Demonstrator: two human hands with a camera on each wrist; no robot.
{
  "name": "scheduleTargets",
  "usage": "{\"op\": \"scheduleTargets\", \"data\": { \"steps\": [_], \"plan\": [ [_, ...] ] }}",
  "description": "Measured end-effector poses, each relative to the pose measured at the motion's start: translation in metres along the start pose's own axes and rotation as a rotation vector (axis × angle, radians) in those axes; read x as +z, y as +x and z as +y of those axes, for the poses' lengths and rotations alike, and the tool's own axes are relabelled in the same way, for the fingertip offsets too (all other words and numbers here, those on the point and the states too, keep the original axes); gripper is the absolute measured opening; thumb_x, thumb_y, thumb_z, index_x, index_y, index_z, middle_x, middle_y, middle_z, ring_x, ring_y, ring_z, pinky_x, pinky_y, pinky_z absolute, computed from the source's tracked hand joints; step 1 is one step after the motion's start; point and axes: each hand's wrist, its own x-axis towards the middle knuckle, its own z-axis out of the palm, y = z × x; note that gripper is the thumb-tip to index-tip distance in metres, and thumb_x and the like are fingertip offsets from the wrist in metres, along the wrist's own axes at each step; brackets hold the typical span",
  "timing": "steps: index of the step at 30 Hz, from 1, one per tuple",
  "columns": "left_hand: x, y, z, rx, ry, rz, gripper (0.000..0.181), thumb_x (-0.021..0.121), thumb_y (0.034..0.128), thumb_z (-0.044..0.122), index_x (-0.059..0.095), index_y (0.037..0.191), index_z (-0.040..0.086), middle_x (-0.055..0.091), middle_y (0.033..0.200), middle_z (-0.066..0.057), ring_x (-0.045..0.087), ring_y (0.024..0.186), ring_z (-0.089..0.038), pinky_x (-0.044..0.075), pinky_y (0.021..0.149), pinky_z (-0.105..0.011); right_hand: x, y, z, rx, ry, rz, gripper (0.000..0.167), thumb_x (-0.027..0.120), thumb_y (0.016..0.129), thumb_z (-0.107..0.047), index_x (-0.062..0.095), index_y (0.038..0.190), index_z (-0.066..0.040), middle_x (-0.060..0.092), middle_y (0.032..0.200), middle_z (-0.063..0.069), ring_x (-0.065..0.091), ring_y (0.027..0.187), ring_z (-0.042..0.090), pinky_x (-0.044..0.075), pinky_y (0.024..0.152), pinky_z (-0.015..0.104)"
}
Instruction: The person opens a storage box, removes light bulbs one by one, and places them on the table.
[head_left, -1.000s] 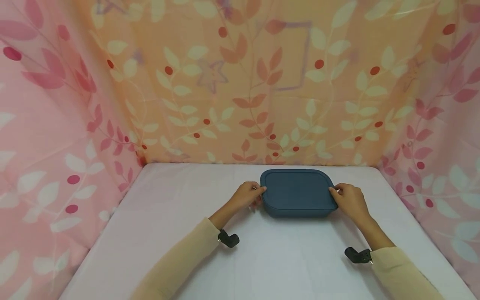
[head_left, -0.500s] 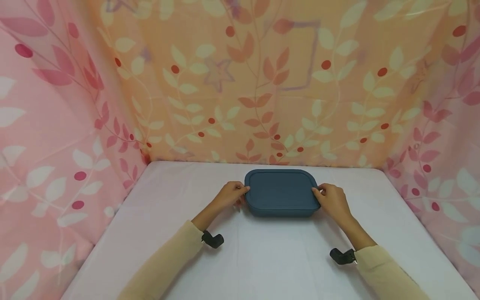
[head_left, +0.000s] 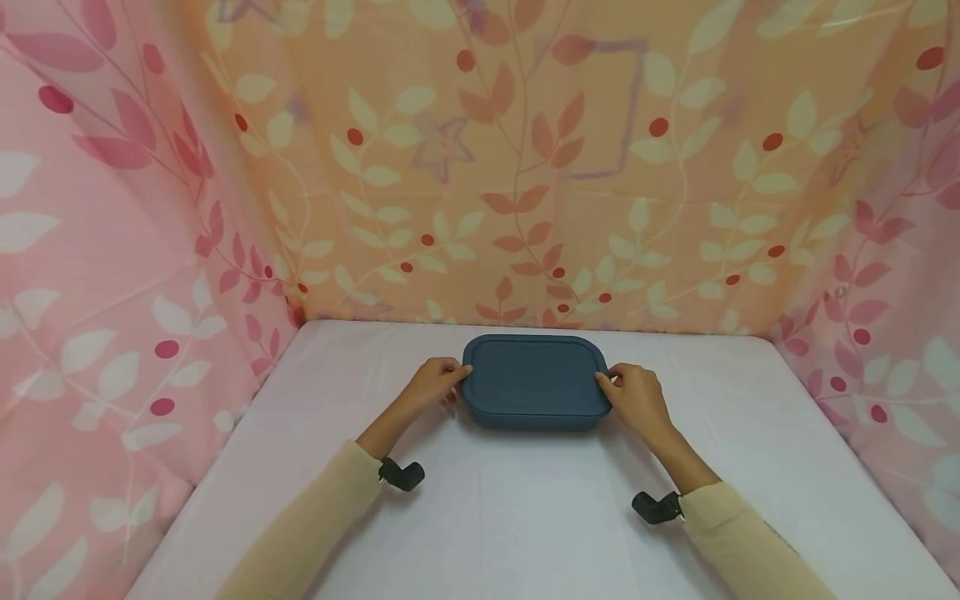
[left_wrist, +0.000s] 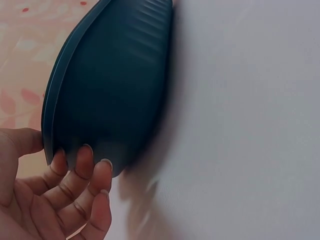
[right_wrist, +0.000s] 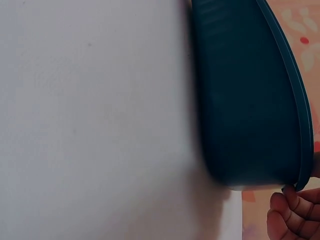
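Note:
A dark blue lidded food container, rectangular with rounded corners, is at the far middle of the white table in the head view. At its left end my left hand pinches the rim, thumb on top and fingers below. My right hand grips the rim's right end in the same way. In the left wrist view, the container's side wall and the curled fingers under the rim show close up. The right wrist view shows the other end of the wall, with the thumb mostly hidden behind the rim.
A white cloth-covered table stretches out in front of the container. Behind it hangs an orange leaf-patterned curtain, close to the table's far edge. Pink patterned curtains stand along both sides.
Both hands have moved the container to the left across the table, keeping hold of its two ends. The head view has shifted slightly too.

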Motion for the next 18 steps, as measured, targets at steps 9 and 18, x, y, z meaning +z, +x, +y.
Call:
{"op": "scheduleTargets", "data": {
  "steps": [9, 18],
  "plan": [
    [-0.006, -0.0038, -0.0089, -0.036, 0.002, 0.029, 0.031, 0.063, 0.1007, 0.034, 0.067, 0.085, 0.008, 0.066, 0.069, -0.004, 0.067, 0.06, -0.031, 0.051, 0.051, -0.034, 0.0083, -0.0024, -0.011, 0.002, 0.027, 0.015, 0.032, 0.07, 0.096, -0.023, 0.073, 0.099, 0.009, 0.064, 0.065, 0.007, 0.055, 0.056, 0.019, 0.043, 0.05, 0.031],
    [-0.0056, -0.0061, -0.0052, -0.011, 0.213, 0.054, 0.04, 0.06, 0.0996, 0.049, 0.064, 0.083, 0.013, 0.068, 0.067, -0.012, 0.066, 0.055, -0.029, 0.045, 0.046, -0.03, 0.0074, -0.0038, -0.01, -0.018, 0.024, 0.042, 0.033, 0.071, 0.095, -0.024, 0.074, 0.1, 0.008, 0.062, 0.062, 0.005, 0.054, 0.054, 0.017, 0.042, 0.05, 0.031]
  ]
}}
